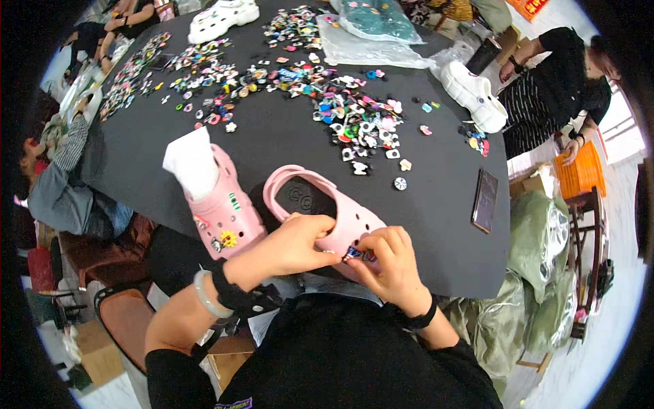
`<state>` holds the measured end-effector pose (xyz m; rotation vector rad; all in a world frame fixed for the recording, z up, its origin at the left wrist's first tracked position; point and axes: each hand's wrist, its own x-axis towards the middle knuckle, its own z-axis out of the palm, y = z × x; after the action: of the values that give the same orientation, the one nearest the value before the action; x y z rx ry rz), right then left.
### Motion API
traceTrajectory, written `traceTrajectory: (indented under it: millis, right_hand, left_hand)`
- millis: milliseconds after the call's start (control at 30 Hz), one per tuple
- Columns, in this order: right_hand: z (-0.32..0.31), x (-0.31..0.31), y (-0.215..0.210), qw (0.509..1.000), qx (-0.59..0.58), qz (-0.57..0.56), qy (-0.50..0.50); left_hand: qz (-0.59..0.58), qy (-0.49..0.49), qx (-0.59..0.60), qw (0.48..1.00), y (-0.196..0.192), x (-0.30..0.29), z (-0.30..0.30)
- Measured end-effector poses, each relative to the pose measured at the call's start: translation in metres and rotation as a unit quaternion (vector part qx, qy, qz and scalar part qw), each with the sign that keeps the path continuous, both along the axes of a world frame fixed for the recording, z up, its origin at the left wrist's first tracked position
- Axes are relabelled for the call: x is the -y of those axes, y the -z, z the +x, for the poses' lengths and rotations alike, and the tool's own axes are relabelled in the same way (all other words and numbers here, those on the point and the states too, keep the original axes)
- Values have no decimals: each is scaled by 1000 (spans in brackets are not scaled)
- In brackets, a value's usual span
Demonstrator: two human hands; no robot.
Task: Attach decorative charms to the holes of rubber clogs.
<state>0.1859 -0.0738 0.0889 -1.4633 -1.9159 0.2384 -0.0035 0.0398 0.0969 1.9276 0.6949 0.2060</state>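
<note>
A pink clog (349, 217) with holes in its upper lies at the table's near edge, its toe toward me. My left hand (294, 244) grips its side, thumb stretched along the upper. At the toe, my right hand (390, 264) pinches a small dark blue shoe charm (352, 253) against the clog; the fingers partly hide it. Another charm shows beside it under those fingers. To the left lies a second pink clog (228, 217), with a yellow flower charm (228, 238) and several others on it. White paper (192, 163) is stuffed into its opening.
Loose charms (357, 123) lie in heaps across the dark table (272, 143). White clogs (473, 95) stand at the far left and right. A phone (484, 201) lies near the right edge. Plastic bags (378, 24) lie at the back. A person (565, 88) stands at the right, others sit left.
</note>
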Motion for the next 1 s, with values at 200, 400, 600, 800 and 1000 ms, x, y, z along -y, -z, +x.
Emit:
traceTrajectory:
  millis: [200,400,600,800,1000]
  right_hand:
    - [-4,7,17,996,-34,77,16]
    - [-2,15,16,992,-15,122,39]
    - [8,41,-5,993,54,-12,102]
    - [12,42,-3,997,40,-16,59]
    - [31,30,1,999,-1,-45,-9]
  left_hand:
    - [-309,190,-59,930,6,-44,19]
    - [-331,157,-83,927,0,-33,35]
    - [-355,17,24,935,9,26,42]
    - [-285,103,71,950,12,26,38]
    - [-444,-11,125,887,18,30,44]
